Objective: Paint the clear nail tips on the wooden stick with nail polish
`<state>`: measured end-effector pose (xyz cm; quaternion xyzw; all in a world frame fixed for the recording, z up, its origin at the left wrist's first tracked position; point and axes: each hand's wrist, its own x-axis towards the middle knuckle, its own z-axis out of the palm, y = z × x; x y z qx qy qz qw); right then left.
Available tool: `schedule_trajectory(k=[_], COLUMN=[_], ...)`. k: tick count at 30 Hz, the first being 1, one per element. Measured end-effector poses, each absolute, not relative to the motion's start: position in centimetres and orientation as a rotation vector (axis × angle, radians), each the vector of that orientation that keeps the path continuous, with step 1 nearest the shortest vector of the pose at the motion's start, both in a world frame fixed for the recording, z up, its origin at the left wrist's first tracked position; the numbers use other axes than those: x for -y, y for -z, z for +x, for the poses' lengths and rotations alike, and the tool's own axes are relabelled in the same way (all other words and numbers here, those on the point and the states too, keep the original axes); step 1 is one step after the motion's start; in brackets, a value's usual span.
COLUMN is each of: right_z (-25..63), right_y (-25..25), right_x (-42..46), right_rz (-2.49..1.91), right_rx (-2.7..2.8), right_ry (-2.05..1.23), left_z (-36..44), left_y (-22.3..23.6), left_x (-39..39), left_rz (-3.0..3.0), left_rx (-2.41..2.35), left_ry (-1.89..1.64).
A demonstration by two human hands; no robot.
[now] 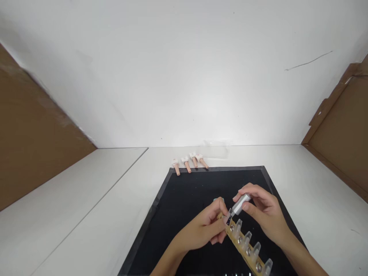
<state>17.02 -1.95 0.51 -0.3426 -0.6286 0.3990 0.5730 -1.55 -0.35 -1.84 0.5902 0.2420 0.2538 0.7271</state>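
The yellowish strip (249, 261) is above the black mat (184, 195), slanting from my left hand (205, 226) down to the right, as far as the lower edge of the view. Along it stand clear nail tips (246, 240), five that I can see, with round metal pieces between them. My left hand is closed at the far end of the strip, thumb and index finger pinching it beside the first nail tip.

My right hand (263, 209) is partly closed; between the thumb and the fingers it holds a silver brush handle (240, 204), tilted down toward the left. Its lower end is at this first nail tip, where something dark shows; I cannot tell which part of the dark is brush and which is colour.

At the far left edge of the mat lie four small objects (187, 167) with white blocks and peach-coloured stems. Behind them, to the right, a clear plastic piece (217, 151) rests on the white table (313, 191). Beyond rises a white wall (184, 76), with brown boards (34, 134) on both sides.
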Motion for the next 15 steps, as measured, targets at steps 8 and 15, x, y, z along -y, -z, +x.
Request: schedule_trajectory(k=[8,15], right_z=[17.29,16.99], right_y=[-0.51,-0.61], right_x=[1.76,1.91], right_rz=[-0.782,-0.865], right_rx=[1.421,1.458], right_ry=[-0.909,-0.809], left_z=[-1.71,-1.64], left_y=[2.15,1.98], left_x=[0.28,0.34], left_rz=[1.295,1.305], left_rx=[-0.510,-0.527], left_ry=[-0.569,-0.554])
